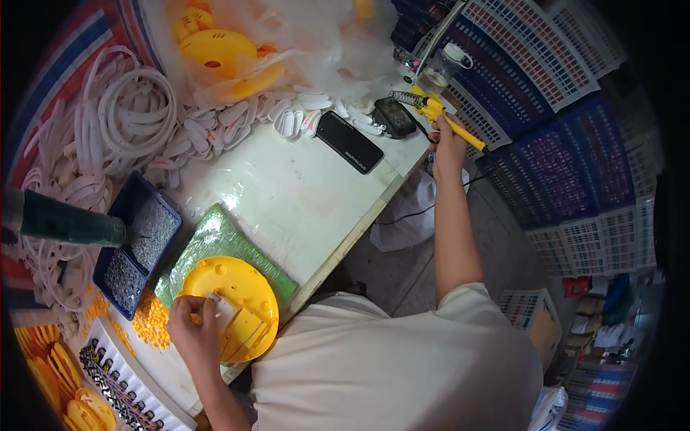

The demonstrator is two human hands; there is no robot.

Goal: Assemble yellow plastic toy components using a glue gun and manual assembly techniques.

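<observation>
My right hand [447, 144], reaching out to the far right, is closed round a soldering iron [471, 136] with a yellow handle. The iron's front end points into a coiled-spring holder [404, 98] beside a small dark box [395, 118]. Nearer to me, a round yellow plastic shell [262, 294] lies on a green padded sheet [215, 244]. My left hand [192, 330] is over the shell's left side, thumb and fingers pinched at a small white part [224, 313] inside it. A thin dark wire and a yellow rectangular raised piece [246, 332] show beside that part.
A black phone [350, 142] lies on the white table [273, 194]. White curved plastic pieces [208, 133] and white coils [136, 108] heap at the back left. A blue divided tray [133, 309] holds screws, near small yellow parts [151, 320]. A dark green cylinder [68, 219] juts in from the left.
</observation>
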